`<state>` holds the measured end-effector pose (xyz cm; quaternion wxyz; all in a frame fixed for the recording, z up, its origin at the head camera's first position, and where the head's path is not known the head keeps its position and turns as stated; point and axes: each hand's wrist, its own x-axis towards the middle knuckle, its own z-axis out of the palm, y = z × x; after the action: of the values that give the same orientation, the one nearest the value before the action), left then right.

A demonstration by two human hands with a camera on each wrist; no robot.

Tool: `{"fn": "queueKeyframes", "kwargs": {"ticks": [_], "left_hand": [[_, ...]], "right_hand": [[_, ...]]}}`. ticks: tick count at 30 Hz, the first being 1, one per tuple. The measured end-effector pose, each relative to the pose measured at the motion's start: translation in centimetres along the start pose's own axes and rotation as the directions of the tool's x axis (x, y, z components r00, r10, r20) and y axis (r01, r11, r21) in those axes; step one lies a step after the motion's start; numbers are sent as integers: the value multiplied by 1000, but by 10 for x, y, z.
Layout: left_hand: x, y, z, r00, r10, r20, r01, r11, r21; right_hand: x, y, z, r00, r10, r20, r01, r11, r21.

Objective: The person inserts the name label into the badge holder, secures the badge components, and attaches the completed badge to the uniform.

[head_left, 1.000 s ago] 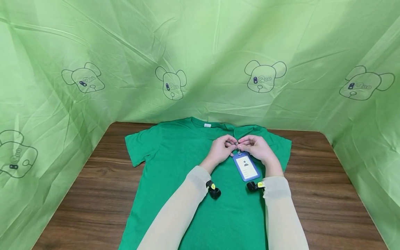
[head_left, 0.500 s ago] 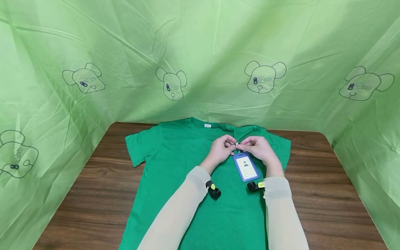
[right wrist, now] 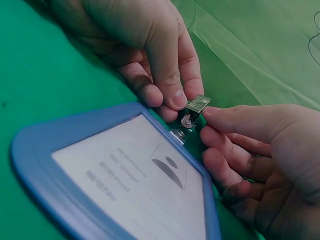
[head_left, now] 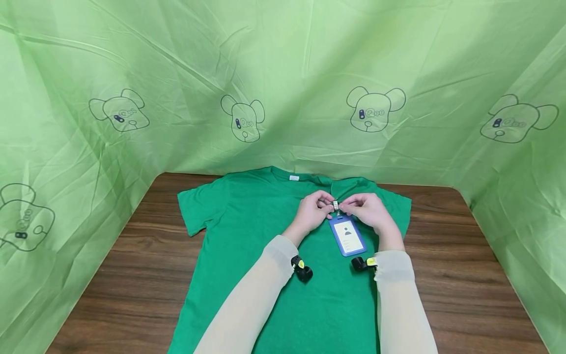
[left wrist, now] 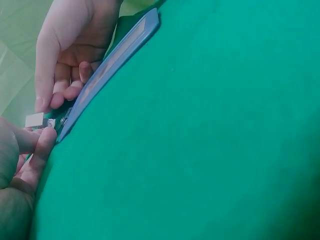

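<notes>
A green T-shirt [head_left: 247, 246] lies spread out, its collar toward the back. On its chest rests an ID badge [head_left: 348, 236] in a blue frame, a white card with a portrait icon inside. At the badge's top is a metal clip [right wrist: 198, 104], its flat lever raised. My left hand [head_left: 311, 211] pinches at the clip's left side with thumb and forefinger. From the other side my right hand [head_left: 368, 212] holds the clip's edge between curled fingertips, its thumb tip right at the lever. The clip's lower end is partly hidden by fingers.
Under the shirt is a dark wooden table [head_left: 460, 275]. Light green curtains [head_left: 300, 73] with bear-head drawings close in the back and both sides. Black wrist cameras [head_left: 303, 271] sit on both cuffs, close to the badge.
The right fingers have drawn slightly back from the clip, so its metal lever shows more. The badge has shifted only a little; the left hand stays in place.
</notes>
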<state>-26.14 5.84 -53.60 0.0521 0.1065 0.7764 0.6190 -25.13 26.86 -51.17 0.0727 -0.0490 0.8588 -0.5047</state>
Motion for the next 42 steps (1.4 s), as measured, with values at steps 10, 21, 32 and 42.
{"fn": "queueKeyframes", "kwargs": {"ticks": [10,21,32,42], "left_hand": [[0,-3,1,1000,29,-10,-29,1000,-7],[0,-3,0,1000,13,-10,-13,1000,-12],[1,-7,2,999,38,-14,-38,999,4],[1,-9,1,999,42,3,-42,999,12]], "right_hand": [[3,1,5,999,-19,-35,17,999,-40],[5,1,5,998,-50,-44,47,996,-70],[5,4,7,996,-84,-42,78,988,-132],[5,3,8,994,-99,-44,91,982,-168]]}}
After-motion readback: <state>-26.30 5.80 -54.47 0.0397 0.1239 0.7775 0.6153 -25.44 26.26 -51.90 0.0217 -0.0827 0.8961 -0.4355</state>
